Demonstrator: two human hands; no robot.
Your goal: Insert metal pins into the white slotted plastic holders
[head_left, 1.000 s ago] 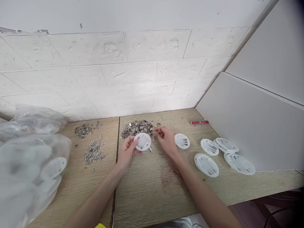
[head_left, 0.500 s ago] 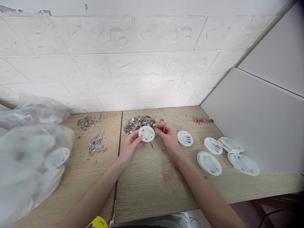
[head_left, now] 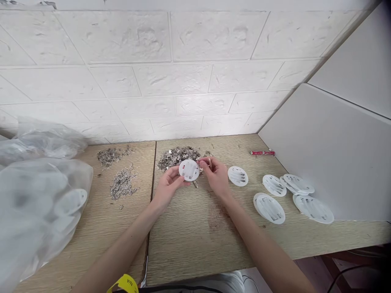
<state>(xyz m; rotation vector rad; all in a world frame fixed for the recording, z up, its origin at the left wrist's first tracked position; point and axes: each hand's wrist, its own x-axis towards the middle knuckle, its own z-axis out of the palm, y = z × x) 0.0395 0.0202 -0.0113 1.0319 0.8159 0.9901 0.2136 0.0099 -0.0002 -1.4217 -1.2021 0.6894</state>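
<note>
My left hand holds a round white plastic disc with slots, tilted up just above the wooden table. My right hand is at the disc's right edge, its fingertips pinched on a small metal piece pressed against the rim. Right behind the disc lies a heap of small silver metal parts. A tiny metal piece lies on the table under the disc.
Several more white discs lie to the right, one close to my right hand. Two smaller metal heaps lie left. Clear plastic bags with discs fill the left. A red pen-like item lies by the grey panel.
My left hand raised the disc and brought it nearer the heap. My right hand moved in from beside the heap to the disc's right edge with a small piece.
</note>
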